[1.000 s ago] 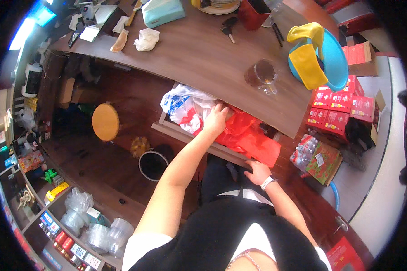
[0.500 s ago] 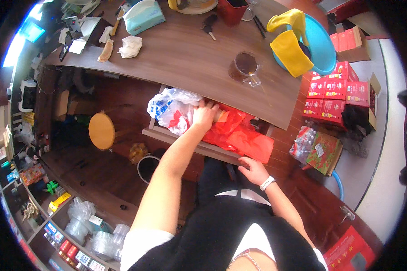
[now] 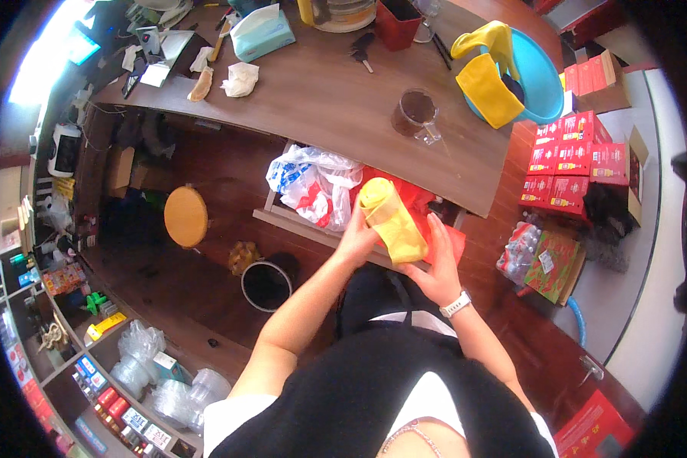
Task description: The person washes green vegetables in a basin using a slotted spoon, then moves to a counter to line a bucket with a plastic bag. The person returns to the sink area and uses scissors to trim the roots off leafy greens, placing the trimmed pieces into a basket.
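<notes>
Brown table [image 3: 328, 107] across the upper frame, its drawer [image 3: 286, 221] open at centre. I've got a yellow roll [image 3: 395, 225] just over that: left hand [image 3: 356, 237] clamped on its left side, right hand [image 3: 439, 271] cupped at the lower end, probably to steady it. White bag [image 3: 332, 179] and red plastic [image 3: 418, 197] are stuffed in behind, guess they squash down fine. Farther, upper right, yellow cloth [image 3: 490, 93] drapes over a blue basin [image 3: 548, 76], maybe drying.

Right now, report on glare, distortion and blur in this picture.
Head view, upper left: glare burns out to white; head view, lower left: the shelves curve with the fisheye; head view, corners: black beyond the lens circle; head view, centre: the yellow roll and left hand show without heavy blur.
</notes>
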Demonstrator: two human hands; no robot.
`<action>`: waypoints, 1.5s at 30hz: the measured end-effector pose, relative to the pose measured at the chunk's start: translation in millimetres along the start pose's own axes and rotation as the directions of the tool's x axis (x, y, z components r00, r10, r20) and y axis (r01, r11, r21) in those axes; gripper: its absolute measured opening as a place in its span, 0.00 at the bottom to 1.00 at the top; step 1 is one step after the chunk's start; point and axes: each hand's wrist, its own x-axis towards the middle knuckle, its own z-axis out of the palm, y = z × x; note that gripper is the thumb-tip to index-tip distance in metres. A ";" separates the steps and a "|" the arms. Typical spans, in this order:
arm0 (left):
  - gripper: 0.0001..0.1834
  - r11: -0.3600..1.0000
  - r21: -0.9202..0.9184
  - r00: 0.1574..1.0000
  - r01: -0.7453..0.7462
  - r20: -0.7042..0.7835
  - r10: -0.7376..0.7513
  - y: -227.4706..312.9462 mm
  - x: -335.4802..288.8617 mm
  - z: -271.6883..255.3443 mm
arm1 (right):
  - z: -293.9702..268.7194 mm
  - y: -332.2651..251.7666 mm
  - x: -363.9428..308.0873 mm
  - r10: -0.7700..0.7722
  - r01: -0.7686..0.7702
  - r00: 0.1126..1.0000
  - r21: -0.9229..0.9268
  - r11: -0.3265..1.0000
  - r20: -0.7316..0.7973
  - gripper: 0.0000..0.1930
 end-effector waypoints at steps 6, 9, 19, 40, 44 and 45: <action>0.34 0.839 -0.515 0.968 0.174 0.245 -0.050 -27.7 -22.6 20.2 | -13.0 -10.2 -8.8 0.426 -0.256 0.903 0.727 0.637 -0.056 0.09; 0.34 0.820 -0.480 0.921 0.313 0.365 -0.138 -33.5 -23.4 1.8 | -39.3 -25.1 -12.4 0.347 -0.084 0.924 0.796 0.599 -0.163 0.11; 0.28 0.940 -0.160 0.952 0.302 0.002 -0.305 -81.7 1.1 25.5 | -34.2 48.6 -4.3 0.574 -0.446 0.818 0.587 0.676 -0.038 0.13; 0.28 0.988 0.123 0.965 -0.098 -0.231 0.125 77.5 -127.6 -39.5 | 46.6 135.0 -14.7 0.191 0.082 0.872 -0.519 0.851 0.450 0.33; 0.25 0.935 0.024 0.835 -0.353 -0.443 0.327 87.6 -184.6 -70.4 | 40.4 140.8 -8.4 0.346 0.113 0.767 -0.645 0.756 0.541 0.40; 0.25 0.919 0.043 0.774 -0.392 -0.524 0.355 88.0 -200.9 -78.4 | 40.9 139.1 -5.9 0.337 0.126 0.762 -0.637 0.760 0.553 0.40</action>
